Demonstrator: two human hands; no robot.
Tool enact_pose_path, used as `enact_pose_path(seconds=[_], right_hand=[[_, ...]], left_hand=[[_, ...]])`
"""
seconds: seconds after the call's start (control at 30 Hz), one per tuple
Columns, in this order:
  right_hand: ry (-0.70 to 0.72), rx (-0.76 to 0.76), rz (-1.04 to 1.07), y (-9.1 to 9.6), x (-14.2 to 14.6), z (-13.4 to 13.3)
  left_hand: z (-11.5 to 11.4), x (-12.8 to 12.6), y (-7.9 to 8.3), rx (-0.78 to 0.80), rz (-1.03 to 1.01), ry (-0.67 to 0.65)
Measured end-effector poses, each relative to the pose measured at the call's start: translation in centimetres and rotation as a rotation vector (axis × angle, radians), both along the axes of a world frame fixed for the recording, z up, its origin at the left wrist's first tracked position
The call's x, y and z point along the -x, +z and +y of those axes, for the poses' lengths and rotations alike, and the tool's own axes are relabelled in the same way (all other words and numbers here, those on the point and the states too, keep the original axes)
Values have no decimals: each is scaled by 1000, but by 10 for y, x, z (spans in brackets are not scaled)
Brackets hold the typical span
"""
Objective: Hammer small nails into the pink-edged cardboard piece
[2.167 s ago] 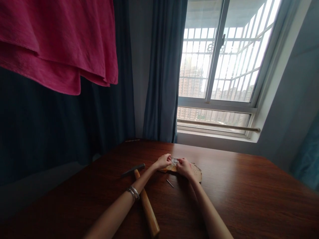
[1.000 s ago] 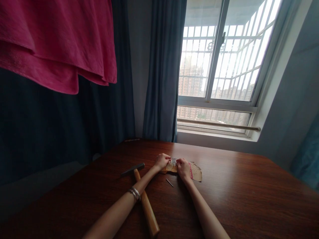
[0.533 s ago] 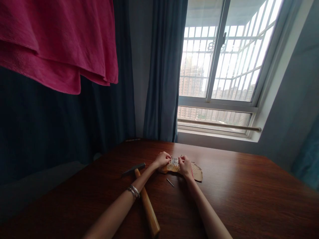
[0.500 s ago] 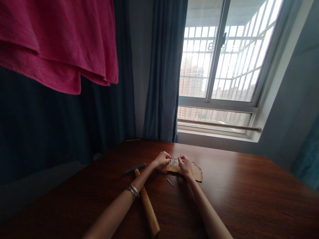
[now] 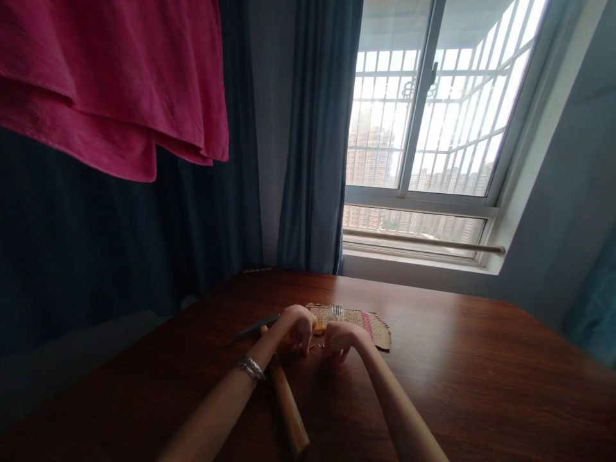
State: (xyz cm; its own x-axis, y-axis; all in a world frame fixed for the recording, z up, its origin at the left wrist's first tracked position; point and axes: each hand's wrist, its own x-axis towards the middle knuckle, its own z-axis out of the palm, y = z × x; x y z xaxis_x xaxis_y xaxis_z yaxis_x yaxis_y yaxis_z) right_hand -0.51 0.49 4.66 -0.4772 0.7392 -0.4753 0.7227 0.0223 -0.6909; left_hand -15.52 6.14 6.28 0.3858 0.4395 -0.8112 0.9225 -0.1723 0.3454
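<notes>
My left hand (image 5: 299,328) is curled downward over the table beside the hammer head, its fingers bent together; what they hold, if anything, is hidden. Close by, my right hand (image 5: 341,339) also bends down, in front of the cardboard, with fingers drawn in and their tips out of clear sight. Thin nail-like metal pieces (image 5: 317,346) show in the gap between both hands. Behind them lies a patterned piece of cardboard (image 5: 381,332) with a pink band. Several nails (image 5: 337,312) stand upright in it near its far edge.
A hammer (image 5: 287,404) with a wooden handle lies under my left forearm on the brown wooden table (image 5: 462,372). Dark curtains (image 5: 315,160) and a barred window (image 5: 423,128) stand behind. A pink towel (image 5: 115,90) hangs at upper left.
Both hands have left the upright nails and come down nearer to me, in front of the cardboard. The short metal rod that lay there is now out of sight.
</notes>
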Motion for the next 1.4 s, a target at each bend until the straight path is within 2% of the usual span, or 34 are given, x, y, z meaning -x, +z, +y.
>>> enact_pose_path(seconds=[0.13,0.3,0.5,0.6,0.67,0.73,0.8,0.9,1.03,1.13,1.27,1.4], right_hand=[[-10,-49,-52,-3,8,-1],[-30,-116,-91,-7,10,-1],[-38,-162,-55,-9,6,3],[-156,-331,-7,-6,-3,11],[-290,-492,-6,-4,-11,18],[-448,-663,-14,-5,-19,26],[-577,-794,-19,-11,-26,32],[-662,-894,0,-26,-32,39],[-664,-925,96,-50,-32,49],[-645,-916,117,-60,-30,55],[-586,-928,131,-64,-26,55],[-557,-954,144,-62,-23,51]], left_hand=[[1,2,-1,-11,15,50],[3,3,-4,-38,43,17],[4,6,-2,-199,-19,62],[9,5,0,-473,-155,88],[13,1,-3,-738,-282,143],[19,-6,-9,-927,-419,183],[23,-13,-18,-981,-538,190],[25,-22,-32,-972,-584,207],[21,-29,-40,-1005,-504,243],[17,-32,-42,-1036,-440,215],[11,-36,-43,-1141,-385,166],[8,-36,-42,-1162,-374,202]])
